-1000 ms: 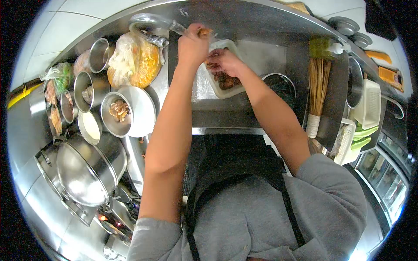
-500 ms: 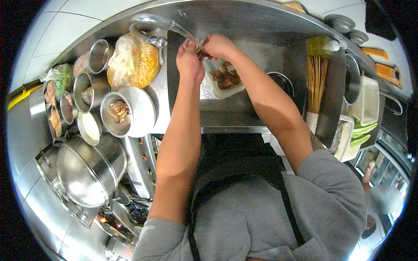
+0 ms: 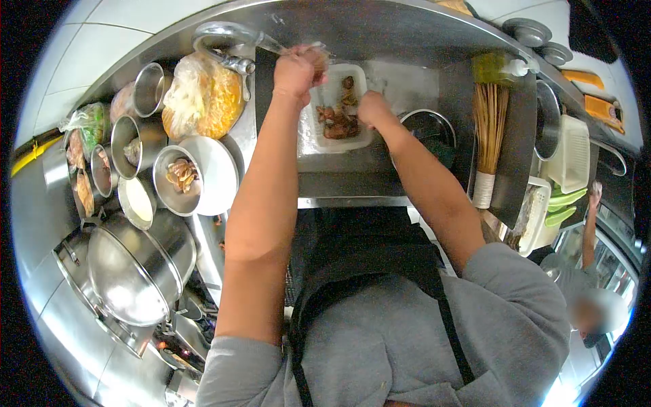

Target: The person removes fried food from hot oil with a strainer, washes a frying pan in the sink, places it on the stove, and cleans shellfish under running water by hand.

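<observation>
Under the mouth of the silver faucet is my left hand, its fingers curled and blurred by motion and splashing water; what it holds, if anything, is too smeared to name. My right hand is at the right rim of a white plastic tub, with its fingers curled down and their tips hidden. Brown pieces of food lie inside the tub, which stands in the steel sink.
Left of the sink are a bag of yellow food, a bowl of brown slices and a large pot. Skewers and green-handled items are at right. Another person is at lower right.
My hands have moved apart: the right from beside the left under the faucet down to the tub's right side. Another person has come further into view at right.
</observation>
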Available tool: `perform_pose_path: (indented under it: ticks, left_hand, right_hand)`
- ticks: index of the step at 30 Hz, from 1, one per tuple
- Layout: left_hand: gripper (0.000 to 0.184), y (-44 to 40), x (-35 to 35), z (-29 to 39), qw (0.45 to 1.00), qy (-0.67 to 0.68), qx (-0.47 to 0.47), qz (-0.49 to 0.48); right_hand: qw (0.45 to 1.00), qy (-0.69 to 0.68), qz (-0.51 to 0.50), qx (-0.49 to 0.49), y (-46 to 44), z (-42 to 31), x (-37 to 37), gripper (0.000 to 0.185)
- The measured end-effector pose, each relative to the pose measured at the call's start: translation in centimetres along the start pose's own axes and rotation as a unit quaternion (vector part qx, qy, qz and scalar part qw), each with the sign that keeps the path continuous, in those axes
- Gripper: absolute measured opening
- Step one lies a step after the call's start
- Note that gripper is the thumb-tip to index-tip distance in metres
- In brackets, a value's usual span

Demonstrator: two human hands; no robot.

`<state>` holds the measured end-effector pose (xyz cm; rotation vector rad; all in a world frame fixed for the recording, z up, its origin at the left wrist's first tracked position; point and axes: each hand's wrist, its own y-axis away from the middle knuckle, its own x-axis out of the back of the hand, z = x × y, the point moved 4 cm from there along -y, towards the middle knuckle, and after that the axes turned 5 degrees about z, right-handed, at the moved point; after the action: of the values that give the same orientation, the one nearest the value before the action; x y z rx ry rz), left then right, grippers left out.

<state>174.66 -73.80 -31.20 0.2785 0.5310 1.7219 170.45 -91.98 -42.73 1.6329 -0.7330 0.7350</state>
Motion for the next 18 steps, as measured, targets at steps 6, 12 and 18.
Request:
perform_pose_path:
  ticks: [6,12,18]
  left_hand:
    - [0.025,1.5,0.2,3.4,0.977,-0.194,-0.076,0.044]
    - [0.025,2.9,-1.3,5.4,0.806,-0.518,-0.282,0.044]
    - [0.026,4.0,-0.4,5.5,0.808,-0.511,-0.288,0.060]
  right_hand:
    - [0.965,-0.066,0.219,0.130,1.4,-4.4,4.9,0.022]
    - [0.956,0.165,-0.063,0.236,-2.6,-7.0,1.8,0.021]
    - [0.939,0.197,-0.055,0.277,-5.7,-6.4,-1.0,0.024]
